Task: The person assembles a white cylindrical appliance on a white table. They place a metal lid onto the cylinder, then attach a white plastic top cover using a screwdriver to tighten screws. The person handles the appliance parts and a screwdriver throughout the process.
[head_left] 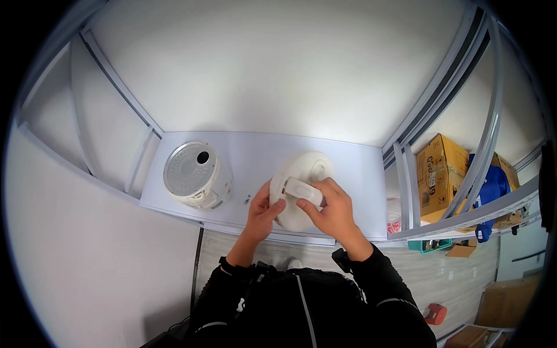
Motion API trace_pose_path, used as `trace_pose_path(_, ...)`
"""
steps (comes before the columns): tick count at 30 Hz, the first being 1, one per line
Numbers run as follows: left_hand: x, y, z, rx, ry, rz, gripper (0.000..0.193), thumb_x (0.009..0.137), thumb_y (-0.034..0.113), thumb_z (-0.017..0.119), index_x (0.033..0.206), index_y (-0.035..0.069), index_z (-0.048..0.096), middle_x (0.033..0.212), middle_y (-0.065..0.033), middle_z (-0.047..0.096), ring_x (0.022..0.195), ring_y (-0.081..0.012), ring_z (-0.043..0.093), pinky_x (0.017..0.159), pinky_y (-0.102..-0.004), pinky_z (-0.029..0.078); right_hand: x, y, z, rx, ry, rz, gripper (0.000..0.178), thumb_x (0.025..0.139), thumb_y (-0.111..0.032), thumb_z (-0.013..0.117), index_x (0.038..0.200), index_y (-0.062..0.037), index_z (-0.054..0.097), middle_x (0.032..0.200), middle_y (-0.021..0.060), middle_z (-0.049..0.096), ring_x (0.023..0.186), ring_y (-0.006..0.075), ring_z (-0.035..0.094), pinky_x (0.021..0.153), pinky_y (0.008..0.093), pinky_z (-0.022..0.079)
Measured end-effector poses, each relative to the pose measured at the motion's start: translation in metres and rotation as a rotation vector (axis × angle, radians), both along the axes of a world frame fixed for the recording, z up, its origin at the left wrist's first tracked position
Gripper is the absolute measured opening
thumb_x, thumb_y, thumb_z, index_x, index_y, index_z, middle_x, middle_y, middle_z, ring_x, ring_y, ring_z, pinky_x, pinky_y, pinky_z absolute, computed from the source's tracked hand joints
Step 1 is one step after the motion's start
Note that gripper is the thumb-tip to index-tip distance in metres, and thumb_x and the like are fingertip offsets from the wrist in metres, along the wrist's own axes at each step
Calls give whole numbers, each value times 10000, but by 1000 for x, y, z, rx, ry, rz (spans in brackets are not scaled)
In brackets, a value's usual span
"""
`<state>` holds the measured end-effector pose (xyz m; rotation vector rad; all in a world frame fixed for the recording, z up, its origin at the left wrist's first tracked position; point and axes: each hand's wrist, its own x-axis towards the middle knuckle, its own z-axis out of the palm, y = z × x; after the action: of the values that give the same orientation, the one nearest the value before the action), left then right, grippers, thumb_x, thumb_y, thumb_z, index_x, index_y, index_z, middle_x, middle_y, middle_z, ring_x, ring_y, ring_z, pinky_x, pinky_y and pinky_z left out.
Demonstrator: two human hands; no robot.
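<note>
Black sleeves [389,287] nearest, forearms reaching over the bench [249,153]. Left hand [260,213]: grip closed on the near-left edge of a rounded white body [297,166], thumb over its face, fingers curled at the rim and partly hidden. Right hand [335,204]: grip closed on a white block-like piece [304,192], thumb on the near side, fingers over the far end. The body is on the right half of the bench, near its front edge, the block in front of its face. Cannot tell whether the two are joined; the meeting side is hidden.

Step in hand, as I judge it: working the block at the body with one hand while the other steadies. Best done with the left hand firm at the rim, so the body cannot turn, and its thumb clear of the block's left end. Right hand should keep the block straight and press or draw evenly; tilting could strain whatever holds it. The smooth casing may slip, and the front edge is close, so working further in seems safer.

Left along the bench: a white canister-shaped appliance [194,178], silver-topped with a dark round spot, well apart from the hands. Beyond, a pale wall [272,69]. Off right, a brown carton [434,178] beside blue material [493,184].
</note>
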<state>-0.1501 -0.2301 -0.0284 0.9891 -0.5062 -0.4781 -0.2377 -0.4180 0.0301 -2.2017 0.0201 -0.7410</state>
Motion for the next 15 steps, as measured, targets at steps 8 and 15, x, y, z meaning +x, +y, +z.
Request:
trace_pose_path(8, -7, 0, 3, -15, 65, -3, 636, 1025, 61, 585, 1612, 8, 347, 1526, -115, 527, 1404, -207, 489, 1173, -367, 393, -8, 7, 7, 4, 74, 70, 354, 851, -215, 861, 1142, -68, 725, 934, 77, 675, 705, 247, 667, 633, 345, 540)
trace_pose_path(15, -13, -2, 2, -4, 35, 46, 636, 1033, 67, 565, 1618, 11, 322, 1543, -129, 500, 1410, -208, 477, 1181, -373, 384, -15, 12, 15, 9, 107, 67, 480, 858, -250, 848, 1316, -173, 727, 866, 46, 635, 585, 211, 600, 565, 339, 513)
